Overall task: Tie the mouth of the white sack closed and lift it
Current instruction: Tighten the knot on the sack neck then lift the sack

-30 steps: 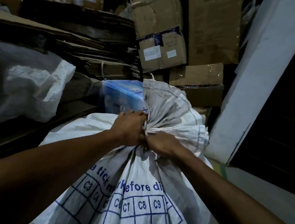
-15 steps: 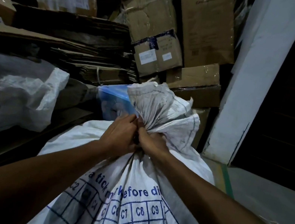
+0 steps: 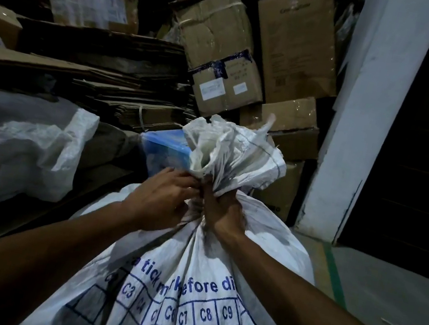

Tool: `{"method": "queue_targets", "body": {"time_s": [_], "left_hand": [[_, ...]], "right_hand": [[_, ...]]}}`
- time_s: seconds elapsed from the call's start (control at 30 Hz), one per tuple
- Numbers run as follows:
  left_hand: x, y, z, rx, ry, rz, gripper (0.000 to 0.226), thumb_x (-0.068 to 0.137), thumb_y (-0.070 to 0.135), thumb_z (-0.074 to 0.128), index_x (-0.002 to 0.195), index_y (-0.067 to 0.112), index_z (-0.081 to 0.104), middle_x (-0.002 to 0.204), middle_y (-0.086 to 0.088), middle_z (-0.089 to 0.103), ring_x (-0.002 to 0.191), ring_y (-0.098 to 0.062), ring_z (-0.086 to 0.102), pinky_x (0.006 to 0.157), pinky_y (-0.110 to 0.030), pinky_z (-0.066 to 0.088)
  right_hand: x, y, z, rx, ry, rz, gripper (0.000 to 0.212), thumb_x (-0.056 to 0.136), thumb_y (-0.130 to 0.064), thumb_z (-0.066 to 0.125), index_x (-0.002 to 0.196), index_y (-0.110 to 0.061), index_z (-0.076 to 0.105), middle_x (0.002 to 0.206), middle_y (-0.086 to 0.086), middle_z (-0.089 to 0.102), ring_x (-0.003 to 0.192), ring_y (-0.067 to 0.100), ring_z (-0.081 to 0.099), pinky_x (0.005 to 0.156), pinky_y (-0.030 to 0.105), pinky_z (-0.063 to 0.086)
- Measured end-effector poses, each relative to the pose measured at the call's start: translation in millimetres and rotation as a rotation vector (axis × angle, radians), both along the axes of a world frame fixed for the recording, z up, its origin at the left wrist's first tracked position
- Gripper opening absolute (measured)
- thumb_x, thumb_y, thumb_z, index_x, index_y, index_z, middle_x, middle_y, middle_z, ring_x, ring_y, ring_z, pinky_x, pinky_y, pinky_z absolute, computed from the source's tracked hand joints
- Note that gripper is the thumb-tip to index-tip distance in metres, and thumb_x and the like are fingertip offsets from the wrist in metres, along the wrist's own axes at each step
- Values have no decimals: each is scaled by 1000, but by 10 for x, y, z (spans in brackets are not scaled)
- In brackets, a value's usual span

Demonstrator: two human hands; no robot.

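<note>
- The white woven plastic sack (image 3: 185,286) printed with blue letters and a grid is stood on the floor, below the head camera, in front of stacked brown cardboard boxes (image 3: 253,63).
- Its gathered neck is gripped from either side, with the crumpled mouth (image 3: 232,151) fanned out above the fists.
- The left hand (image 3: 163,199) is curled around the neck, fingers closed on fabric.
- The right hand (image 3: 223,209) is clenched against it, knuckles touching, both forearms stretched forward.
</note>
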State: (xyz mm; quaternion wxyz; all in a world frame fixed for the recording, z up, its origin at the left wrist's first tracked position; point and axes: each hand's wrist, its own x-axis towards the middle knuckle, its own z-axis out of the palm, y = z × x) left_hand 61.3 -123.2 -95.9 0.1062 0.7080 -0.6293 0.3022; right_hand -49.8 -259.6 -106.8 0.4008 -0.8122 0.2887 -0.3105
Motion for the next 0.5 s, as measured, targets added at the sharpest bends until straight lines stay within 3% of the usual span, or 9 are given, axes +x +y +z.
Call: {"method": "queue_targets", "body": {"time_s": [0.1, 0.2, 0.33, 0.43, 0.5], "left_hand": [[17, 29, 122, -70, -138, 52, 61, 73, 8, 76, 132, 18, 65, 125, -10, 69, 115, -31, 60, 89, -41, 50], [80, 67, 176, -126, -310, 71, 65, 80, 9, 73, 141, 14, 54, 141, -14, 59, 132, -38, 55, 102, -51, 47], [195, 124, 122, 8, -515, 78, 74, 91, 13, 56, 161, 27, 40, 174, -5, 27, 159, -41, 25, 123, -62, 25], [235, 140, 130, 71, -628, 50, 84, 91, 11, 54, 167, 31, 26, 178, -2, 10, 163, -40, 7, 127, -65, 8], [206, 100, 202, 106, -685, 27, 85, 93, 14, 55, 168, 32, 21, 179, 1, 5, 164, -37, -4, 127, -67, 0]], "right_hand": [[23, -69, -16, -18, -76, 53, 65, 100, -65, 44, 149, -23, 48, 143, 12, 63, 131, 34, 59, 95, 30, 41], [71, -124, -70, -28, -71, 50, 55, 104, -56, 47, 137, -15, 62, 135, 16, 68, 126, 35, 61, 88, 28, 38], [60, -81, -91, -135, -54, 36, 41, 106, -48, 47, 134, -23, 64, 132, 3, 70, 122, 23, 64, 92, 31, 46], [65, -114, -104, -138, 111, 107, 38, 102, -36, 50, 131, -18, 66, 131, 6, 69, 123, 26, 64, 101, 39, 52], [12, -114, -75, -150, 138, 127, 33, 102, -23, 53, 129, -11, 68, 131, 7, 69, 124, 25, 63, 97, 30, 48]]}}
